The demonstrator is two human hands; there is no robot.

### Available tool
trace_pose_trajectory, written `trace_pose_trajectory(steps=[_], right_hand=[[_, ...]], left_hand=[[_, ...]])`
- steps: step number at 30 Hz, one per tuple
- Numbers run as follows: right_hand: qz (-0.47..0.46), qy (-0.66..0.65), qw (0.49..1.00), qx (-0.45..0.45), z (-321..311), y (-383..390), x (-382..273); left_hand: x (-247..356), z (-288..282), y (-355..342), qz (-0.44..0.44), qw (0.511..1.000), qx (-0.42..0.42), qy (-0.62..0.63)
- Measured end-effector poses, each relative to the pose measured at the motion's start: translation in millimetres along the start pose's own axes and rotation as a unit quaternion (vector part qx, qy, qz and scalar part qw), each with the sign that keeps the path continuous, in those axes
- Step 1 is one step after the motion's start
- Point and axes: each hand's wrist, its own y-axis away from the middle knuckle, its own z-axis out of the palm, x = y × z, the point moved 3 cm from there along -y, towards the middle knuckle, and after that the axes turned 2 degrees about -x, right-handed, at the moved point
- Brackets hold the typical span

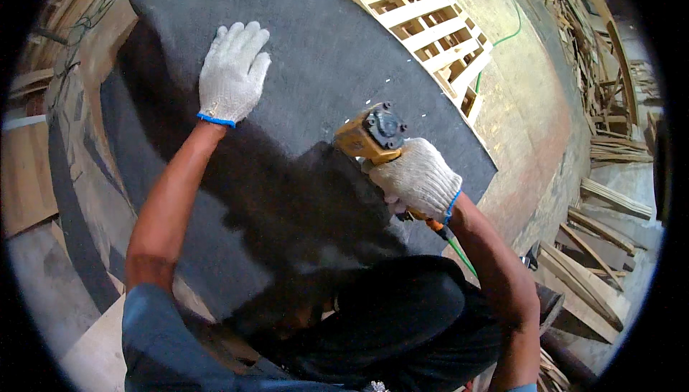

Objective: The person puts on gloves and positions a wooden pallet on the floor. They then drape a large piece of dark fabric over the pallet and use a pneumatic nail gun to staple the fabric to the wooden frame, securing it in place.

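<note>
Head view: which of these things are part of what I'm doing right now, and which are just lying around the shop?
In hand:
- left hand, flat on the dark grey felt sheet
- right hand, gripping the yellow air stapler
- green hose trailing from the stapler

Lying about:
- slatted wooden frame beyond the sheet
- loose wood strips on the floor
- scrap pile by the wall

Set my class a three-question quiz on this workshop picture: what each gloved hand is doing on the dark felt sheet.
1. True or false: the left hand lies flat on the grey felt sheet.
2. The right hand holds: A) a brush B) a yellow air stapler C) scissors.
3. Fill in: a ___ hose trails from the tool.

Key: 1 true; 2 B; 3 green.
</note>
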Motion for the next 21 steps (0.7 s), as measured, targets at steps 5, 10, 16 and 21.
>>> trace_pose_trajectory(steps=[5,10,16,21], right_hand=[[-0.105,-0.113,0.988,0.023,-48,33,-43],[-0.044,-0.109,0.992,0.034,-61,-7,-14],[-0.187,0.073,0.973,0.117,-104,-57,-33],[-0.329,0.124,0.924,0.147,-142,-105,-59]], left_hand=[[1,-1,1,0.011,1.000,-0.003,-0.003],[-7,-9,8,-0.017,1.000,-0.019,0.000],[-1,-6,4,-0.014,1.000,-0.015,0.011],[5,-7,-7,-0.013,0.999,-0.004,0.041]])
